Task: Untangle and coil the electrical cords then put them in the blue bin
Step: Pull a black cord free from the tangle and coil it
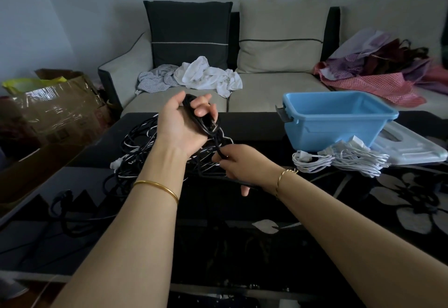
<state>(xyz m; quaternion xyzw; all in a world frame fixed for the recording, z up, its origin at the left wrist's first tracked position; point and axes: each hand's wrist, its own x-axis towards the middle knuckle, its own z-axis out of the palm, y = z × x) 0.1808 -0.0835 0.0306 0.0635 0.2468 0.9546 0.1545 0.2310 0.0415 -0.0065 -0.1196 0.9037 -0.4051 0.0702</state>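
The tangle of cords (135,147) lies on the dark table (252,126) near its far edge, with bare tabletop between it and the blue bin (339,118) to the right. Above the tangle, the left hand (184,123) grips a coiled black cord (204,119), fingers curled round it. The right hand (238,164) pinches a black strand running down from it. Black strands are hard to trace against the table.

Passable: bare dark glossy tabletop (218,247) across lower centre. Blocked at centre left by tangled heap of black and white cords (135,145); at right by open light-blue plastic bin (339,126), bundled white cord (344,159) just before it.
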